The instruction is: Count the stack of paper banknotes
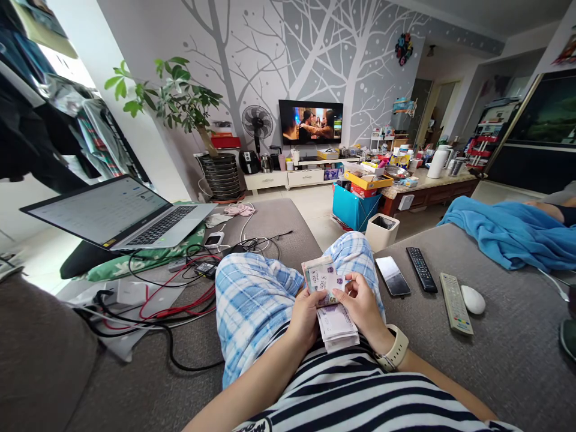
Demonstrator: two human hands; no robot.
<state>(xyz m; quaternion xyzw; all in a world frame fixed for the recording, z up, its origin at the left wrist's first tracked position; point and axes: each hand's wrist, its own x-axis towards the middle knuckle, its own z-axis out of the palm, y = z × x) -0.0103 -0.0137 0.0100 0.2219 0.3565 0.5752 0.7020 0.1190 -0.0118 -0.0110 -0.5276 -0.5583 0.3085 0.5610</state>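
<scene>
A set of banknotes (321, 279) is held above the lap, between the checked trousers (254, 300) and the striped shirt (330, 390), seemingly so that the printed faces can be seen from above. The near edge is pinched by the left hand (303, 318), thumb on top; the right edge is pinched between the thumb and fingers of the right hand (363, 303), perhaps to steady or part the sheets. Fingers beneath the paper are hidden. A lower stack (337, 327) is seen just below, seemingly supported by the lap. The upper notes are pale, with purple emblems and a yellowish numeral 5, slightly fanned; the lower ones look whitish-mauve, with uneven edges.
</scene>
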